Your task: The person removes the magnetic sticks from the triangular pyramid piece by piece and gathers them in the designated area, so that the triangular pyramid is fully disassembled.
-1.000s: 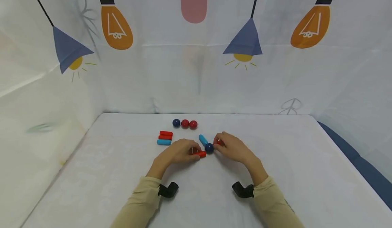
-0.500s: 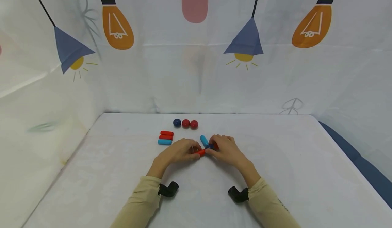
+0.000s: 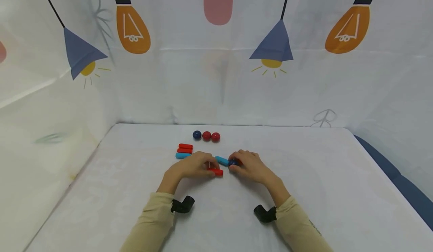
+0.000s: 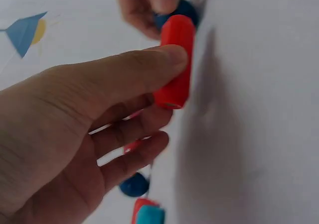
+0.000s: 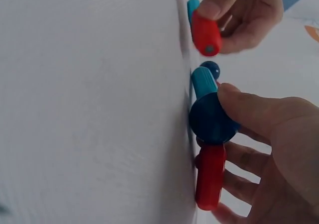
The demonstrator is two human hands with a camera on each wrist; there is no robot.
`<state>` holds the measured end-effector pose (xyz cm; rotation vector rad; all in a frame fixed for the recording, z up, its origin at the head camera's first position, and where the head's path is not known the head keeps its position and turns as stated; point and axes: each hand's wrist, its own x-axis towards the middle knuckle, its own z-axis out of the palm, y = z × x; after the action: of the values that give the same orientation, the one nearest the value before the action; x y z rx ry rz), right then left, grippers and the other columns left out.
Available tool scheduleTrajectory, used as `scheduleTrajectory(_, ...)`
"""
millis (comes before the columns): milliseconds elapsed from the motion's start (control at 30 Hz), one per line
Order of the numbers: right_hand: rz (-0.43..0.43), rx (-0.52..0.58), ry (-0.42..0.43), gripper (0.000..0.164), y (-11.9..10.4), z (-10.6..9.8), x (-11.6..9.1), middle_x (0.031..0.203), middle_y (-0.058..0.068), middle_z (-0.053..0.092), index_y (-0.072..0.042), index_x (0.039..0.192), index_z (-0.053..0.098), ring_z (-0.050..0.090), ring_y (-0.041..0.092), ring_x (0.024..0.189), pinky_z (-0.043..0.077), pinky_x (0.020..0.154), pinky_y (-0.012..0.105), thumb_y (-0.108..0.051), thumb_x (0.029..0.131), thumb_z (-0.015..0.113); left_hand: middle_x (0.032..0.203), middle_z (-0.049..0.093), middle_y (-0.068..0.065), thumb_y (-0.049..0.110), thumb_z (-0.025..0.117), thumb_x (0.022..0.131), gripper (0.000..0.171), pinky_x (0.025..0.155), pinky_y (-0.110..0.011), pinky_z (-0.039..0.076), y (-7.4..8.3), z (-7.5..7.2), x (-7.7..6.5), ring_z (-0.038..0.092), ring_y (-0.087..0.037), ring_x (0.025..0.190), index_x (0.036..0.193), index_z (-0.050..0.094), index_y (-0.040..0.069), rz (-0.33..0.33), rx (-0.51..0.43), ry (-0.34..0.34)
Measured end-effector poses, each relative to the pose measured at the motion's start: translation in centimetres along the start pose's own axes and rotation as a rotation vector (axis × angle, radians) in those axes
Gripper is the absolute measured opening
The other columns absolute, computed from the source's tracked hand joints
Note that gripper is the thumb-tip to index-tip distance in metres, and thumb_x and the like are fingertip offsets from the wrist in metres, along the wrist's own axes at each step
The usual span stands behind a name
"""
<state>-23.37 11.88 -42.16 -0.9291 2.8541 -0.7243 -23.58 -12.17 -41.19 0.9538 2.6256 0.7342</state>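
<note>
My left hand (image 3: 191, 165) pinches a short red rod (image 4: 175, 67) between thumb and fingers; a small grey spot marks its end in the right wrist view. A gap separates that rod from the dark blue ball (image 5: 213, 118). My right hand (image 3: 251, 166) grips this ball, thumb on its near side. Joined to the ball is a light blue rod (image 3: 221, 161), pointing left in the head view. A second red rod (image 5: 210, 176) extends from the ball's other side along my right fingers, mostly hidden by the hand in the head view.
Behind my hands on the white table (image 3: 304, 184) stand a row of balls, one dark blue (image 3: 197, 135) and two red (image 3: 206, 136). Left of them lie two red rods (image 3: 185, 146) and a light blue rod (image 3: 183, 155), stacked side by side. A printed white cloth (image 3: 189, 82) hangs behind.
The red rod in my left hand has come away from the ball and shifted left. The light blue rod has swung leftward. My right hand has moved in from the right onto the ball.
</note>
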Motion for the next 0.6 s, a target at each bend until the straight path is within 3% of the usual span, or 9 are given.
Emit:
scheduleTrajectory(133, 0.01, 0.006, -0.012, 0.028, 0.1, 0.1, 0.0, 0.104, 0.004, 0.064, -0.013, 0.113, 0.062, 0.055, 0.019, 0.094, 0.043, 0.085, 0.048, -0.03, 0.09, 0.063, 0.092, 0.062, 0.011, 0.023, 0.071, 0.085, 0.017, 0.076, -0.026, 0.048, -1.0, -1.7, -1.8, 0.055, -0.009, 0.086, 0.102, 0.071, 0.023, -0.075, -0.041, 0.026)
scheduleTrajectory(400, -0.009, 0.033, -0.03, 0.028, 0.3, 0.1, 0.0, 0.102, 0.003, 0.062, -0.014, 0.115, 0.06, 0.052, 0.017, 0.092, 0.042, 0.081, 0.043, -0.031, 0.092, 0.06, 0.097, 0.065, 0.005, 0.02, 0.073, 0.082, 0.017, 0.086, -0.037, 0.048, -4.6, -4.6, -5.9, 0.056, -0.017, 0.094, 0.099, 0.07, 0.02, -0.191, -0.103, 0.187)
scheduleTrajectory(600, -0.008, 0.028, -0.044, 0.029, 0.4, 0.1, -0.1, 0.104, 0.004, 0.061, -0.014, 0.116, 0.059, 0.051, 0.017, 0.093, 0.042, 0.082, 0.044, -0.032, 0.093, 0.059, 0.09, 0.062, 0.0, 0.016, 0.074, 0.081, 0.016, 0.076, -0.027, 0.048, -6.4, -4.6, -6.6, 0.056, -0.018, 0.087, 0.096, 0.069, 0.016, -0.162, -0.11, 0.222)
